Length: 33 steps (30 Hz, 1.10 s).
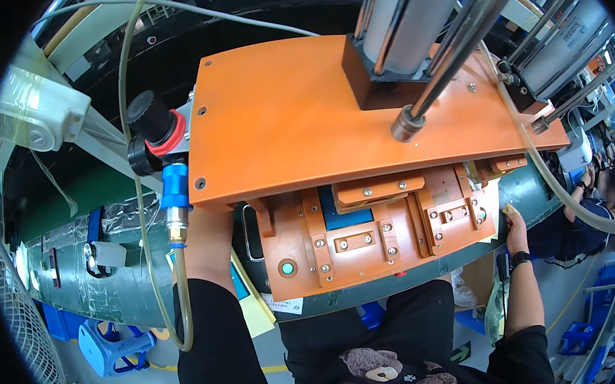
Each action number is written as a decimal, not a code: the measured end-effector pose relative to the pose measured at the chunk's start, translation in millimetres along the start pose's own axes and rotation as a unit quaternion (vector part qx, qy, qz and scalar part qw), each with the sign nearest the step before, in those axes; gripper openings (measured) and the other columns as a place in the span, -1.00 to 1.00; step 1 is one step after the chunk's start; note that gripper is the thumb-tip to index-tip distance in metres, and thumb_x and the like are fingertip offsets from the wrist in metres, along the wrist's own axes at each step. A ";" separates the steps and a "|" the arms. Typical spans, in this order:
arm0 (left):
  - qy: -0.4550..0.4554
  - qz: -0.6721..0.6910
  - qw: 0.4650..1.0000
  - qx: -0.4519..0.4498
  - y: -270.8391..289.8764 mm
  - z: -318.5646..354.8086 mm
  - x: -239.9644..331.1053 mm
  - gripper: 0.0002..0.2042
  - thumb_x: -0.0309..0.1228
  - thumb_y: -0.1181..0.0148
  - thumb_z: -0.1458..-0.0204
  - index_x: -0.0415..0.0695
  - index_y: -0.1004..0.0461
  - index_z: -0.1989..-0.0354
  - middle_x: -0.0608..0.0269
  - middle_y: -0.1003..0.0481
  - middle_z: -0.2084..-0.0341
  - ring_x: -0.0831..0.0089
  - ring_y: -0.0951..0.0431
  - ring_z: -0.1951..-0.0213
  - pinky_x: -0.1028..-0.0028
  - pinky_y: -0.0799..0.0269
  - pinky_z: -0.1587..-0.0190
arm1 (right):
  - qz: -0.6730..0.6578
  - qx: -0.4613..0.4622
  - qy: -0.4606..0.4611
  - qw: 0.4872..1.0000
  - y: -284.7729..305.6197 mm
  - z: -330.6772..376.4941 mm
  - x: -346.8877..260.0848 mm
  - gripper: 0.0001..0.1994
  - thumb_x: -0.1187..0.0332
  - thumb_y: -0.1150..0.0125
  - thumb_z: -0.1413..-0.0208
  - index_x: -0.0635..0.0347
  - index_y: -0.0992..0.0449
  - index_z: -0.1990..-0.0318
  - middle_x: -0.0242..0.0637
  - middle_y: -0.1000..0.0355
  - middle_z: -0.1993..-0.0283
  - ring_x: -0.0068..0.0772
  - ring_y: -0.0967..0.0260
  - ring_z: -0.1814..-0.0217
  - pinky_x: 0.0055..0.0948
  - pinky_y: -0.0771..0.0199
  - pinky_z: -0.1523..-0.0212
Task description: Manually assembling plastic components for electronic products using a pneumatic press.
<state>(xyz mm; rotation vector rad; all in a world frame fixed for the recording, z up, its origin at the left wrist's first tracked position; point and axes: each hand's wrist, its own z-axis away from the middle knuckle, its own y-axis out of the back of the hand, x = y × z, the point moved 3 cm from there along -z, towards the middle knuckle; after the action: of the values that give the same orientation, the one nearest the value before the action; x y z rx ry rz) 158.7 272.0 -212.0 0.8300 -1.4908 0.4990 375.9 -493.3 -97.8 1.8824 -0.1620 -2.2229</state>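
Observation:
An orange pneumatic press [279, 114] stands before me on a green table. My left forearm [210, 248] reaches up behind the left end of its top plate, which hides the hand and whatever it touches. On the right, my right hand [516, 231] is beside the end of the orange lower base [297, 237], its fingers drawn together near a pale sheet edge [494, 201]. What those fingers hold, if anything, is too small to make out. A blue flat piece [346, 218] lies within the fixture under the top plate. A green button [287, 267] sits at the base's front left.
Metal cylinders [409, 15] and rods rise from the press. A blue air fitting [174, 187] and clear hoses hang at its left. Yellow sheets [259, 309] stick out over the table's front edge. A blue stool [113, 348] stands lower left; another person [580, 216] sits at far right.

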 end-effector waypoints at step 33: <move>0.043 -0.031 0.998 0.020 43.7 -7.8 56.5 -0.65 -0.38 -0.16 -0.20 -0.11 -0.37 -0.15 0.20 -0.47 -0.06 0.37 -0.44 -0.12 0.38 -0.34 -0.14 | 0.009 0.020 -0.020 1.000 -20.8 13.3 -19.3 -0.60 0.22 0.00 -0.27 0.16 -0.47 -0.18 -0.54 -0.44 0.05 -0.65 -0.14 0.17 -0.60 -0.10 0.03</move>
<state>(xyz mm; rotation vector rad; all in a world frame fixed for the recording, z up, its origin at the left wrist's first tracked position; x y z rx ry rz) 134.4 294.7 -148.3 0.8727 -1.3767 0.5139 363.7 -469.4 -81.8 1.8507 -0.2306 -2.2619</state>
